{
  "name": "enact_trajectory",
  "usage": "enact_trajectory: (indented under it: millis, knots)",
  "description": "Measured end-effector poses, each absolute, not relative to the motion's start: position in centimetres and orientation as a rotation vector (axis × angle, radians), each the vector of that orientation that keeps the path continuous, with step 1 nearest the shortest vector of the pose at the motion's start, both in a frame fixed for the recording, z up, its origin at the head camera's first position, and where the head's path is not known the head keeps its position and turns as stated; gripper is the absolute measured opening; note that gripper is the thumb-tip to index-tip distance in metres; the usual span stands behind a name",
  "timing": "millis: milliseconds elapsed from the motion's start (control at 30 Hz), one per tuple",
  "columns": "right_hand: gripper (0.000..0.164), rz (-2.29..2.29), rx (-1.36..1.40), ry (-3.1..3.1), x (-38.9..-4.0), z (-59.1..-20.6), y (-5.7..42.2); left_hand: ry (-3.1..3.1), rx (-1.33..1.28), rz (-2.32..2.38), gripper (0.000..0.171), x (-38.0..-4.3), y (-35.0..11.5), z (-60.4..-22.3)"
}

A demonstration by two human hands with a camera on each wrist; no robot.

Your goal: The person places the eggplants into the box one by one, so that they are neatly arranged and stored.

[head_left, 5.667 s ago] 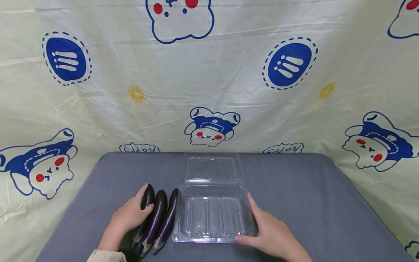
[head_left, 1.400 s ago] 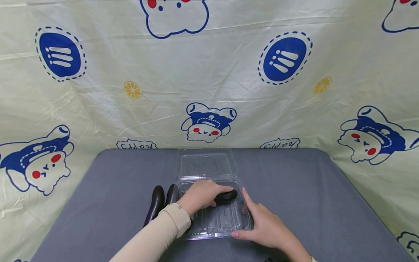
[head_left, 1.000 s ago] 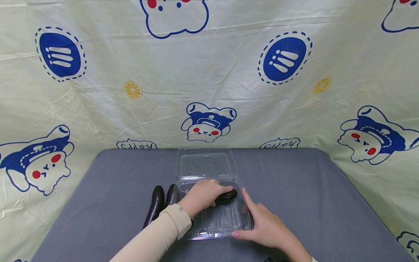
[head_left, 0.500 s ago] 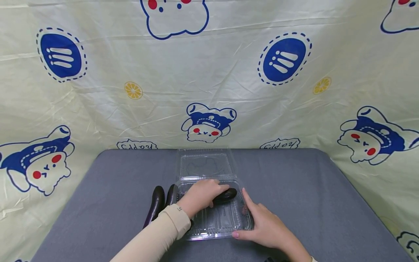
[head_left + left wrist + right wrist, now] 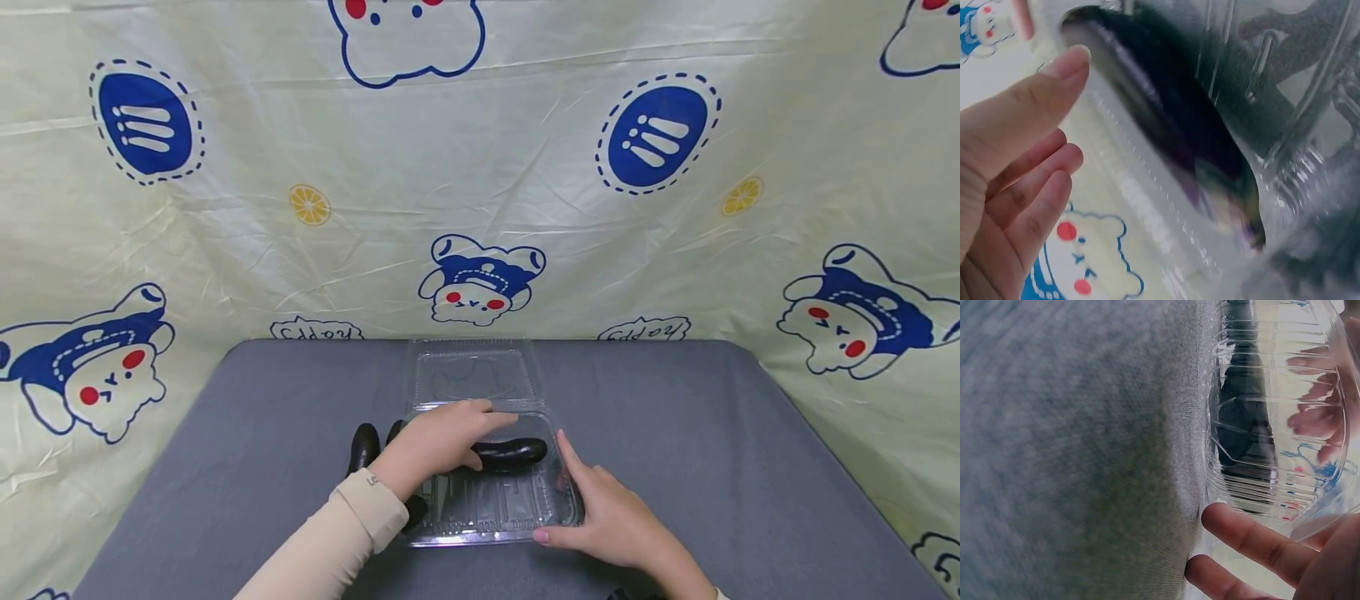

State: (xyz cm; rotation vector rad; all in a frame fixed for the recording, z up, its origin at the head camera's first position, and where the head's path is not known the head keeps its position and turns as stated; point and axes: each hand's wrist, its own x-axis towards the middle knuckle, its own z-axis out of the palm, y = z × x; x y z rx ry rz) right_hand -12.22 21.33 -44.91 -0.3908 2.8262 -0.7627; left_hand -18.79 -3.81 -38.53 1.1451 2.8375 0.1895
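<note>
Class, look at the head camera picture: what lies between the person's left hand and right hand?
In the head view, the aubergine lies in the clear plastic box, between the left hand and the right hand, which rests at the box's right side.

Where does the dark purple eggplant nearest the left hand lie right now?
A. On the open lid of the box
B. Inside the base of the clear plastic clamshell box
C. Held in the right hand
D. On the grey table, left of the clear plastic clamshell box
B: the dark purple eggplant lies crosswise inside the base of the clear plastic clamshell box, with the left hand over its left end; the left wrist view shows the fingers apart from it.
</note>
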Motion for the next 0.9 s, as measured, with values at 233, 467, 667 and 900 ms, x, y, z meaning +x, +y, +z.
enact_trajectory:
  millis: [233, 467, 667, 900]
  knots:
    - [0.127, -0.749, -0.399, 2.852, -12.1, -45.0, 21.3, 2.830, 1.148, 0.537, 0.066, -18.2, -8.1, -36.9]
    - [0.127, -0.752, -0.402, 2.861, -12.0, -44.9, 21.3, 2.915, 0.898, 0.819, 0.070, -18.0, -12.8, -37.0]
    - [0.126, -0.763, -0.419, 2.855, -12.0, -44.9, 21.3, 2.930, 0.662, 0.968, 0.075, -17.6, -16.0, -38.3]
    - [0.126, -0.765, -0.416, 2.847, -12.1, -45.0, 21.3, 2.876, 0.459, 0.989, 0.083, -16.8, -18.0, -40.2]
